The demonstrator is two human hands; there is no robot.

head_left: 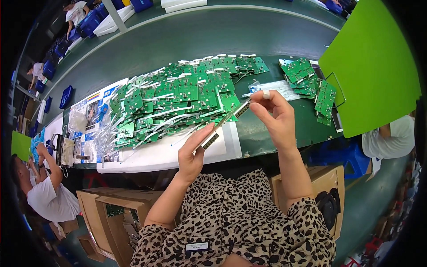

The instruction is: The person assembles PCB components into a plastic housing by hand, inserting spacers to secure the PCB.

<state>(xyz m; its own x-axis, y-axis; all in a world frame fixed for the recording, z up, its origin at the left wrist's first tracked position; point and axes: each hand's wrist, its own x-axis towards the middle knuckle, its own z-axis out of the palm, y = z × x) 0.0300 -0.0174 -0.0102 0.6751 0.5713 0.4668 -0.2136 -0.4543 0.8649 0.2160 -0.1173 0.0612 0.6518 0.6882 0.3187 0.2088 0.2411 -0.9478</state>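
The left hand [192,153] and the right hand [275,118] hold a circuit board [229,119] between them, raised over the near edge of the table [260,133]. The left fingers and thumb pinch its near-left end, while the right thumb and forefinger close on its far-right tip, the other right fingers curled loosely. Gripping it at the two ends seems to leave the middle uncovered. The board is tilted nearly edge-on to the view, so its broad face is hard to make out. Just beyond lies a broad heap of boards [184,91] with pale ribbon cables, overlapping as if spread to sit within easy reach, partly on a white sheet [227,143]. To the right, clear plastic bags [280,89] lie between that heap and a smaller stack of boards [299,71], which leans near a green panel [369,66].
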